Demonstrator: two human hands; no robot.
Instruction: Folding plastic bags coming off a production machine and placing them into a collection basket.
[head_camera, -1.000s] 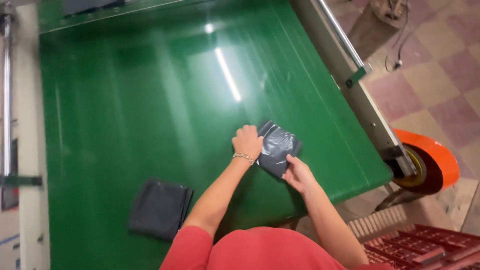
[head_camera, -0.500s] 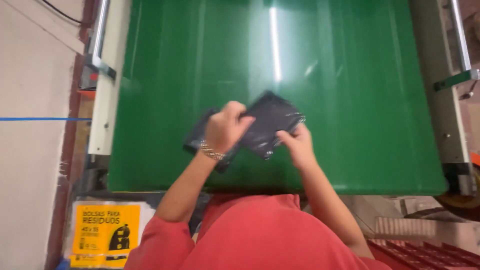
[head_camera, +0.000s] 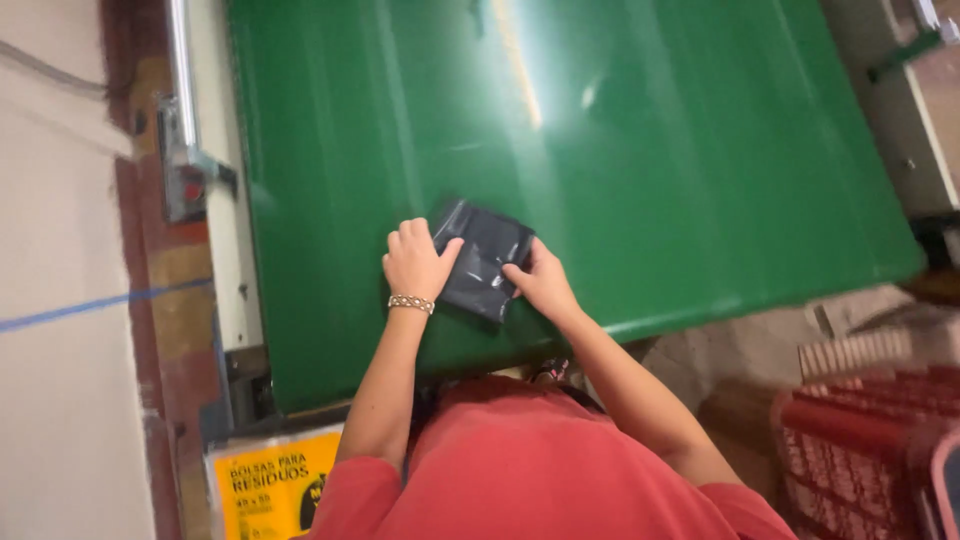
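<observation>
Dark grey plastic bag (head_camera: 482, 260), folded flat into a glossy square, lay tilted, one corner pointing to eleven o'clock, near the green surface's six o'clock edge.

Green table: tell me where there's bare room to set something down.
The green table is bare above and to the right of the dark folded bag, out to its right edge. A narrower bare strip lies left of the left hand, toward the metal rail. It is crowded only at the near edge, where the left hand and right hand press the bag.
</observation>
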